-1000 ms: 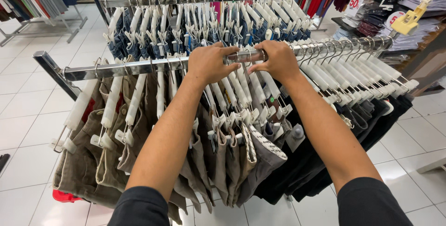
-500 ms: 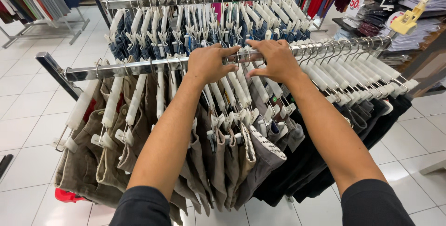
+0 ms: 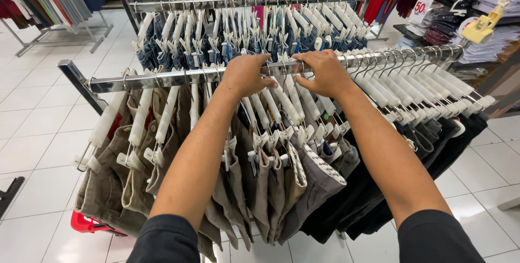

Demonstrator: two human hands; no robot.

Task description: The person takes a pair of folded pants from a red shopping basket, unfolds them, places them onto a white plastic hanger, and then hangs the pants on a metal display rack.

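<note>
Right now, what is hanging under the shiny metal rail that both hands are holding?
White plastic clip hangers hang under the shiny metal rail, carrying khaki-brown shorts and black garments. Both forearms cover some hangers.

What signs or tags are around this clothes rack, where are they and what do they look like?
Sale sign: upper right, behind the rail, a white card with red print.
Yellow clip tag: far right, above the rail's end, a blocky yellow plastic holder.
Round sticker: beside the yellow tag, on folded clothes, white and red, partly hidden.
No screens or packages show.
</note>
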